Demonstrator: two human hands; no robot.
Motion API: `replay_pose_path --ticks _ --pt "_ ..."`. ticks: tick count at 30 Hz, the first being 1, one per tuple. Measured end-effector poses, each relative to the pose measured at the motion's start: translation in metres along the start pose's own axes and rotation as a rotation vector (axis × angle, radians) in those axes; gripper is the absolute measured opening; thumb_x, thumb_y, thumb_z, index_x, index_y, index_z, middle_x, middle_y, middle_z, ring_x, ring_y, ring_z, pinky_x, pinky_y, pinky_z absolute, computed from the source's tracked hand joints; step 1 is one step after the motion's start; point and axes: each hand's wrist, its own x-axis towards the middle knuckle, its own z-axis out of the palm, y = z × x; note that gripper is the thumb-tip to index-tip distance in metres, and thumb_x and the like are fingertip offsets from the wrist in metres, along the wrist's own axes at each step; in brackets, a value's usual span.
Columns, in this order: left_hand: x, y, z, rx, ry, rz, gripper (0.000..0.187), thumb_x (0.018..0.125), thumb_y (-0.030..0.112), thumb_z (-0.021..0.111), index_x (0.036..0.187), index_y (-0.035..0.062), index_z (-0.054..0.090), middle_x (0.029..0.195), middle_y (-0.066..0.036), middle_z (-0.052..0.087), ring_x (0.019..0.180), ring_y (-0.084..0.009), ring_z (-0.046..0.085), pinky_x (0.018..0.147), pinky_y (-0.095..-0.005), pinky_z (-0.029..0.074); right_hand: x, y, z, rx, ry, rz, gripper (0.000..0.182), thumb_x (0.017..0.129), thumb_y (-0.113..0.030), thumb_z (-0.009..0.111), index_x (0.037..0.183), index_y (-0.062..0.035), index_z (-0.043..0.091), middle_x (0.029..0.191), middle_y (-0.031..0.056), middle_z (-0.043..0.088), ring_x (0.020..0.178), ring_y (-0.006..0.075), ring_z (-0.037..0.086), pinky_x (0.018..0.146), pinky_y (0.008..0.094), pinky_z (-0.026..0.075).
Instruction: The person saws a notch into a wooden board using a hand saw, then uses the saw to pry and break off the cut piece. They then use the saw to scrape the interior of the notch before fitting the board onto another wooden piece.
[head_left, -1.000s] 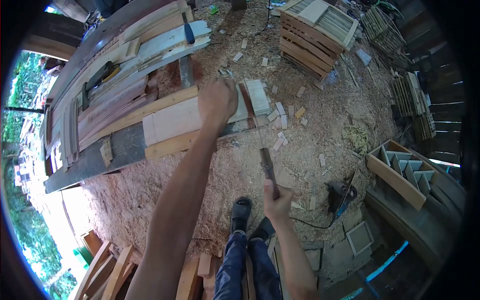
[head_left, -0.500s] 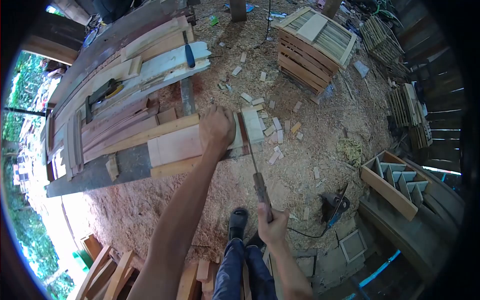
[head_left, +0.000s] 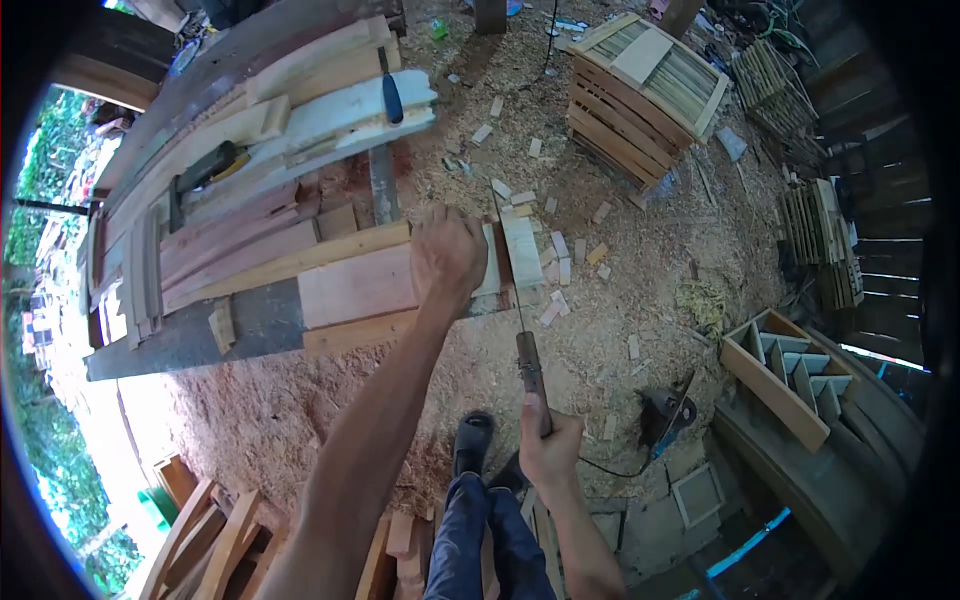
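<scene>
My right hand (head_left: 549, 446) is closed around the wooden handle of a handsaw (head_left: 529, 362). The saw's thin blade runs up and away across the right end of a pale wooden board (head_left: 358, 289), with an end piece (head_left: 521, 252) lying to the right of the blade. Pressed down on the board, just left of the blade, is my left hand (head_left: 447, 250), its fingers curled and their tips hidden. The board lies on a dark workbench (head_left: 262, 322), along with a yellowish strip (head_left: 290, 265) behind it.
Planks, a blue-handled tool (head_left: 392, 98) and a dark tool with a yellow part (head_left: 212, 168) lie on the bench. Small offcuts and sawdust cover the ground. A slatted crate (head_left: 630, 115), a divided wooden box (head_left: 775, 385) and a corded power tool (head_left: 665, 415) stand to the right.
The saw and my right hand have shifted slightly, the handle now a little lower and further right. My left hand stays on the board. The whole view has shifted a little.
</scene>
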Motion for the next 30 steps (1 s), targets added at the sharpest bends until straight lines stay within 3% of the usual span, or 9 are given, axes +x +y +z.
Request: replay_pose_path --ticks 4,6,10,13,16,18,21,24,30 --pt "0.002 -0.01 0.008 0.07 -0.015 0.0 0.025 0.087 0.021 0.049 0.084 0.0009 0.064 0.093 -0.018 0.061 0.093 -0.0324 0.058 0.083 -0.0423 0.043 0.001 -0.05 -0.016 0.027 -0.028 0.043 0.052 0.093 -0.033 0.06 0.057 0.0043 0.054 0.043 0.0113 0.039 0.042 0.0086 0.04 0.043 0.0356 0.031" --pt "0.002 -0.01 0.007 0.062 -0.019 0.001 0.024 0.085 0.021 0.049 0.084 0.0014 0.064 0.093 -0.017 0.061 0.093 -0.0323 0.058 0.083 -0.0421 0.043 0.018 -0.095 -0.048 0.123 -0.119 0.259 0.054 0.094 -0.038 0.059 0.06 0.0049 0.055 0.046 0.011 0.04 0.048 0.0086 0.041 0.045 0.0355 0.032" --pt "-0.002 -0.007 0.005 -0.005 0.005 -0.014 0.022 0.083 0.019 0.05 0.084 0.0023 0.064 0.093 -0.017 0.062 0.093 -0.0321 0.058 0.084 -0.0425 0.043 0.045 -0.148 -0.081 0.019 -0.187 0.265 0.055 0.094 -0.041 0.058 0.063 0.0052 0.057 0.049 0.0089 0.04 0.051 0.0095 0.043 0.047 0.0356 0.035" --pt "0.001 -0.006 0.005 0.005 -0.015 -0.042 0.022 0.083 0.018 0.049 0.085 0.0028 0.064 0.094 -0.017 0.062 0.094 -0.0315 0.058 0.086 -0.0427 0.043 0.03 -0.147 -0.064 -0.119 -0.132 0.128 0.048 0.092 -0.036 0.062 0.067 0.0047 0.062 0.047 0.0091 0.043 0.048 0.011 0.044 0.045 0.0351 0.037" --pt "0.003 -0.004 0.002 0.034 -0.082 -0.085 0.022 0.082 0.017 0.05 0.089 0.0034 0.065 0.096 -0.016 0.062 0.096 -0.0313 0.058 0.09 -0.0423 0.043 0.005 -0.085 -0.037 -0.057 -0.055 0.068 0.043 0.09 -0.032 0.065 0.068 0.0048 0.062 0.046 0.0086 0.045 0.046 0.0101 0.046 0.044 0.035 0.037" --pt "0.005 0.002 -0.007 -0.009 -0.135 -0.115 0.022 0.082 0.017 0.05 0.092 0.0037 0.065 0.099 -0.015 0.062 0.099 -0.0308 0.058 0.091 -0.0421 0.043 -0.002 -0.053 -0.028 0.047 -0.046 0.146 0.042 0.09 -0.032 0.067 0.066 0.0012 0.057 0.052 -0.0043 0.043 0.053 0.0046 0.039 0.046 0.029 0.031" --pt "0.005 0.003 -0.006 -0.014 -0.122 -0.102 0.024 0.082 0.016 0.049 0.095 0.0037 0.065 0.103 -0.015 0.061 0.102 -0.0304 0.057 0.093 -0.0426 0.043 0.0 -0.035 -0.039 0.067 -0.009 0.151 0.041 0.09 -0.031 0.067 0.064 -0.0007 0.057 0.052 -0.0043 0.047 0.05 0.0045 0.041 0.044 0.0272 0.031" --pt "0.007 0.008 -0.016 -0.016 -0.158 -0.122 0.025 0.083 0.017 0.049 0.097 0.0034 0.065 0.107 -0.015 0.06 0.105 -0.031 0.055 0.095 -0.0434 0.042 0.005 -0.09 -0.061 0.392 0.02 0.27 0.037 0.09 -0.03 0.067 0.071 0.0021 0.061 0.048 -0.0001 0.045 0.045 0.0054 0.043 0.043 0.03 0.032" --pt "0.007 0.008 -0.012 0.008 -0.171 -0.128 0.026 0.083 0.017 0.049 0.099 0.0037 0.065 0.108 -0.015 0.06 0.106 -0.0318 0.055 0.096 -0.0437 0.041 0.052 -0.114 -0.074 0.069 -0.076 0.112 0.046 0.093 -0.037 0.061 0.069 0.0028 0.058 0.048 0.0017 0.041 0.047 0.0079 0.039 0.045 0.0311 0.031"
